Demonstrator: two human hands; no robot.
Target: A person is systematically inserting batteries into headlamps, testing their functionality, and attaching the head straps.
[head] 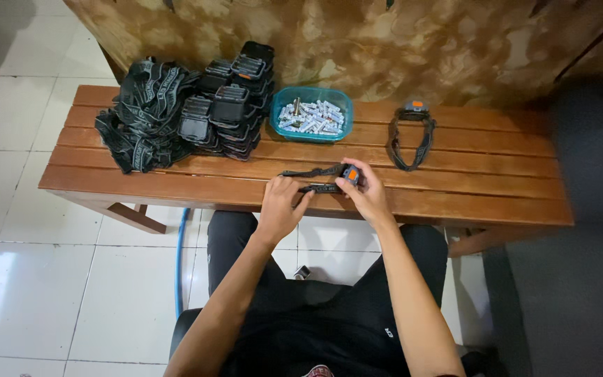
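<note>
Headlamp [350, 174], a small dark unit with an orange patch on top, sits at the near edge of the wooden bench [455, 202], directly in front of the seated person. Its black strap [310, 172] trails off to the left across the slats. The right hand [364, 192] is closed around the lamp body, thumb and fingers pinching it from the near side. The left hand [280, 202] grips the strap where it lies just left of the lamp, fingers curled over the band and thumb pressing toward the other hand; the two hands are close together but not quite touching. Farther back on the bench, roughly behind the hands, stands a teal tub [273, 112] filled with small pale cylinders that look like batteries [312, 117]. To the tub's left is a stack of dark lamp bodies [232, 112], piled several deep, and beside that, at the bench's left end, a tangled heap of black straps [144, 115]. To the right of the tub, well apart from the hands, lies a second headlamp [413, 108] with its strap looped toward the near side, its orange-topped unit at the far end. A mottled brown wall runs behind the bench. The person wears black, with knees under the bench's near edge, above a white tiled floor [29, 279]. A thin blue hose [179, 258] runs down the floor beside the person's left leg.
</note>
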